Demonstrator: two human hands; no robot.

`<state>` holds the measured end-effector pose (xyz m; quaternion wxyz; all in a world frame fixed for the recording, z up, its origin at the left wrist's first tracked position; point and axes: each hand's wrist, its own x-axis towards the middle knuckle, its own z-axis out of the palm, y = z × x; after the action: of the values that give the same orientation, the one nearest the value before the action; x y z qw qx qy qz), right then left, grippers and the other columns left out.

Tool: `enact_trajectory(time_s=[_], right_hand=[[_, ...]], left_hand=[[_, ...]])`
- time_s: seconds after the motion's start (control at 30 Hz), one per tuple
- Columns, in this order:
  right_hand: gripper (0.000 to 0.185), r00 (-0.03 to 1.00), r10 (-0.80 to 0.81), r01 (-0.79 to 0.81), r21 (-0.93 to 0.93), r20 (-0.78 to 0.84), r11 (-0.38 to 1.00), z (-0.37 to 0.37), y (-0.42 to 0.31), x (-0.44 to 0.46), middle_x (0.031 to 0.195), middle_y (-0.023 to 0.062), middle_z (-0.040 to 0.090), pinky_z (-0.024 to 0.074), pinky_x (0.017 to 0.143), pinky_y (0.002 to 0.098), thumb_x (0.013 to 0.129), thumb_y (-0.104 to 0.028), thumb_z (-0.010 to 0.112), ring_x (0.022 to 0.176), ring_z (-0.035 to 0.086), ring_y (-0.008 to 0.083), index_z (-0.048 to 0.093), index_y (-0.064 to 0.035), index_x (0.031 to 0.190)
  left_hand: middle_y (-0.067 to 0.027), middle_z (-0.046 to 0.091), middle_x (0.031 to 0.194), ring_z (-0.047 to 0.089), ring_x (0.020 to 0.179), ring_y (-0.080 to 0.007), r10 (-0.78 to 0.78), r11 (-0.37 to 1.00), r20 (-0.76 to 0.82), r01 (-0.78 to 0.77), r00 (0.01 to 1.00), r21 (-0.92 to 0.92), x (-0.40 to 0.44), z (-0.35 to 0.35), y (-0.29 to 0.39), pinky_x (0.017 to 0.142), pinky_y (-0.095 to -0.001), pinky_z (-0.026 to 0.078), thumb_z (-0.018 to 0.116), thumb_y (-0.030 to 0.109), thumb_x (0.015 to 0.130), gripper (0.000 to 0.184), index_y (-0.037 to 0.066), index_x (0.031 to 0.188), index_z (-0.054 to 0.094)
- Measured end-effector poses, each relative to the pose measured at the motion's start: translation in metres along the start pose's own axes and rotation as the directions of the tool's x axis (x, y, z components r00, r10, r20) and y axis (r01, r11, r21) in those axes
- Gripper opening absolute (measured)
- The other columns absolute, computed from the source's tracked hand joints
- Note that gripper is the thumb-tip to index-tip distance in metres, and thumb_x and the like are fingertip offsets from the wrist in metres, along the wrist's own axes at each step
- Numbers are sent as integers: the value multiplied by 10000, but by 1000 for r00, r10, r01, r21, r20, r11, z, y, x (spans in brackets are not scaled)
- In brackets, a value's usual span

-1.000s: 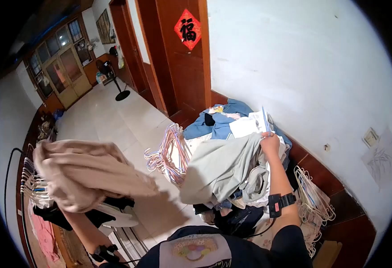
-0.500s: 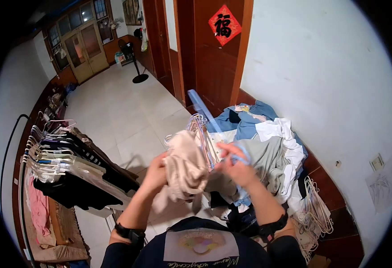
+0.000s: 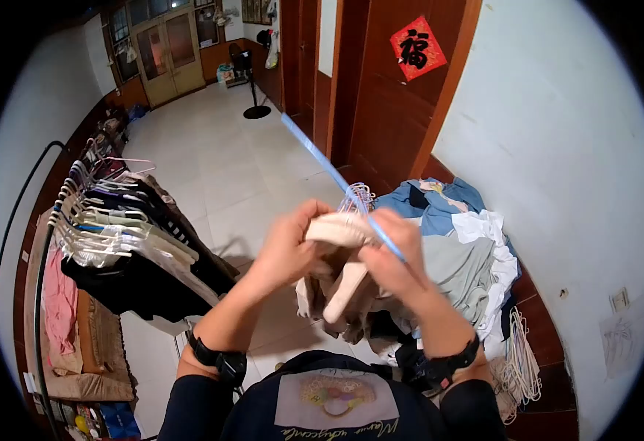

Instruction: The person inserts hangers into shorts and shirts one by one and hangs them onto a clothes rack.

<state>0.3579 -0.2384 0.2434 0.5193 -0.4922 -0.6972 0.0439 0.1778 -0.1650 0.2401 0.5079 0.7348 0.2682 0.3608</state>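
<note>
My left hand is closed on one side of the gathered waistband of a beige garment, which looks like trousers or shorts and hangs bunched below. Against the waistband's other side is my right hand, its fingers bent round the cloth. A light blue clothes hanger slants up and to the left from this hand; its lower part is partly hidden by the fingers. Just beyond the garment, several more hangers are bunched together. Both hands are slightly blurred.
A rack of hung clothes stands at the left. On the right lies a heap of clothes against the wall, with loose white hangers beside it. Farther off, a black fan stands on the tiled floor.
The bundled garment has been opened out at its waistband, and my right hand has come in to it. The blue hanger now lies slanted across it. The head view has shifted.
</note>
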Motion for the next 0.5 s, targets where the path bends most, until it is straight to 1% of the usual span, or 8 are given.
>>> enact_trajectory(time_s=[0.07, 0.1, 0.17, 0.23, 0.3, 0.4, 0.43, 0.5], right_hand=[[210, 997, -77, 77, -3, -13, 997, -4, -22, 31, 781, 161, 588, 464, 586, 352, 664, -9, 593, 647, 583, 326, 620, 21, 870], [231, 995, -99, 99, 19, -8, 995, -4, -28, 44, 758, 146, 575, 459, 587, 322, 664, 12, 579, 622, 576, 277, 624, 35, 890], [250, 989, -94, 117, 224, -113, 967, 8, -37, 61, 733, 124, 564, 449, 588, 284, 664, 42, 561, 611, 556, 201, 638, 46, 902], [233, 981, -125, 158, 245, -146, 957, 13, -61, 79, 722, 107, 572, 442, 578, 262, 661, 57, 566, 615, 539, 137, 659, 55, 875], [238, 979, -151, 177, 198, -137, 964, 26, -69, 87, 727, 109, 590, 452, 577, 266, 667, 38, 584, 618, 561, 146, 674, 34, 887], [221, 988, -149, 148, -30, -30, 988, 50, -66, 88, 747, 127, 623, 477, 580, 299, 679, -35, 616, 611, 602, 232, 687, 9, 884], [235, 985, -172, 172, -33, -15, 985, 62, -60, 88, 739, 135, 622, 481, 583, 310, 679, -52, 622, 603, 596, 265, 696, 1, 896], [250, 994, -89, 91, -18, 60, 996, 85, -44, 89, 746, 124, 638, 484, 595, 296, 690, -55, 620, 622, 613, 203, 705, -5, 919]], left_hand=[[-17, 633, 971, 585, 938, -93, 155, 984, -88, -146, 984, 103, -4, -21, 27, 861, -240, 462, 554, -95, 818, 294, 10, 1090, 585], [-24, 635, 973, 584, 942, -98, 235, 960, -124, -211, 964, 184, -7, -33, 34, 866, -238, 455, 524, -111, 810, 316, 2, 1099, 584], [-44, 643, 896, 602, 869, -111, 331, 915, -285, -232, 900, 331, -17, -52, 45, 816, -244, 475, 433, -153, 728, 401, -5, 1058, 605], [-58, 637, 820, 604, 803, -118, 377, 865, -329, -202, 866, 460, -27, -80, 39, 763, -247, 483, 465, -135, 734, 335, -7, 1002, 620], [-68, 606, 734, 566, 695, -129, 439, 793, -420, -122, 795, 597, -37, -106, 21, 659, -246, 451, 485, -122, 736, 222, -12, 888, 604], [-87, 598, 744, 560, 702, -151, 310, 854, -486, -15, 817, 520, -59, -145, 5, 645, -260, 439, 484, -139, 713, 217, -14, 863, 580], [-87, 598, 744, 560, 702, -151, 305, 854, -499, -1, 811, 521, -66, -154, 0, 645, -260, 439, 484, -139, 713, 217, -14, 863, 580], [-144, 604, 834, 602, 777, -315, 415, 764, -478, -13, 774, 645, -79, -173, -8, 697, -352, 480, 537, -109, 697, 270, 12, 929, 604]])
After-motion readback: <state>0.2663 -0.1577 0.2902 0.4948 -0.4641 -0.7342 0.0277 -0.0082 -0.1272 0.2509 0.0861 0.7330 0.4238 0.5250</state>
